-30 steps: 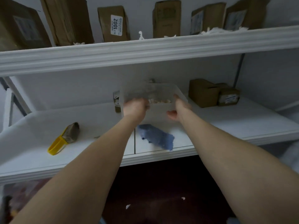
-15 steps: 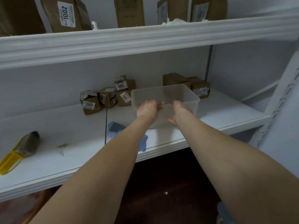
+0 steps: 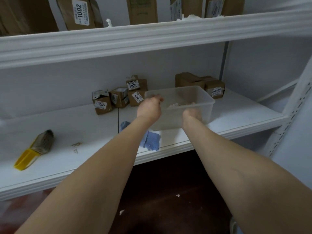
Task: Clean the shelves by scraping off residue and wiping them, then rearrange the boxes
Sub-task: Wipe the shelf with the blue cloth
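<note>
At the far left of the lower shelf lies a brush with a yellow handle, its bristles pointing away, and a few scraps of residue lie just to its right. Against the back wall stands a huddle of small cardboard boxes with number labels, one marked 3005. A crumpled blue cloth lies near the shelf's front edge, partly under the left forearm. The left hand grips the near left corner of the clear container, fingers curled over its rim. The container is at the right part of the lower shelf, just in front of the boxes, with some pale bits inside. The right hand is at the container's near wall; its fingers look curled onto it, though blur hides them. Two more boxes stand behind the container on the right. On the upper shelf stands a row of taller boxes
</note>
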Demonstrator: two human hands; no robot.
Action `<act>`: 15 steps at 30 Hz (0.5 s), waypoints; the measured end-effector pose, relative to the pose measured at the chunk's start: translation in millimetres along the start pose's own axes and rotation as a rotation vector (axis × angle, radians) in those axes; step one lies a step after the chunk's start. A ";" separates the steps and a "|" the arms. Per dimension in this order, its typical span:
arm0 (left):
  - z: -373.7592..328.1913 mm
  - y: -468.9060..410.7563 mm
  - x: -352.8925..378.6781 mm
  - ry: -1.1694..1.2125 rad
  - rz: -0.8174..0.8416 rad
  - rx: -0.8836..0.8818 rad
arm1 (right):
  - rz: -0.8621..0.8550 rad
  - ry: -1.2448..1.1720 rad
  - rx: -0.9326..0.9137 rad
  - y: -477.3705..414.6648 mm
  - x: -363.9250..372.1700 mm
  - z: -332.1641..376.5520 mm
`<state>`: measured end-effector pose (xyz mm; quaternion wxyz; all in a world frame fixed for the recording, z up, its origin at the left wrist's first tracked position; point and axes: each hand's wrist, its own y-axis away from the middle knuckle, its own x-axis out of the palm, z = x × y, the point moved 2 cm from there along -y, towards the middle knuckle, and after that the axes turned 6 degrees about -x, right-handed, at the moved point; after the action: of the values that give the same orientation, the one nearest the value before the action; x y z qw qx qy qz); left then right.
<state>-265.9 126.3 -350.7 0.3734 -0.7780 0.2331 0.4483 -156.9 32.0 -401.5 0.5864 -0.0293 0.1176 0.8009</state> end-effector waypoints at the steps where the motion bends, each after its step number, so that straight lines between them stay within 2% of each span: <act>1: 9.9 3.5 -6.0 0.011 -0.032 -0.013 | 0.006 0.047 -0.012 10.0 3.8 0.9; 4: 40.3 14.7 -19.8 0.010 -0.023 -0.080 | 0.064 0.234 -0.129 41.5 21.5 5.2; 7: 74.4 25.5 -22.7 -0.077 0.122 -0.182 | 0.247 0.428 -0.334 67.8 54.0 8.9; 9: 90.9 33.6 -23.3 -0.117 0.235 -0.232 | 0.350 0.532 -0.398 81.7 74.0 9.9; 12: 104.4 41.6 -19.1 -0.147 0.380 -0.219 | 0.514 0.693 -0.458 91.2 100.8 7.1; 15: 111.4 44.9 -3.2 -0.110 0.497 -0.179 | 0.589 0.869 -0.477 89.6 122.3 -2.8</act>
<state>-357.2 186.9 -400.1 0.1937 -0.7012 0.3560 0.5865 -280.0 120.0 -413.0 0.2139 -0.4533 0.1670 0.8491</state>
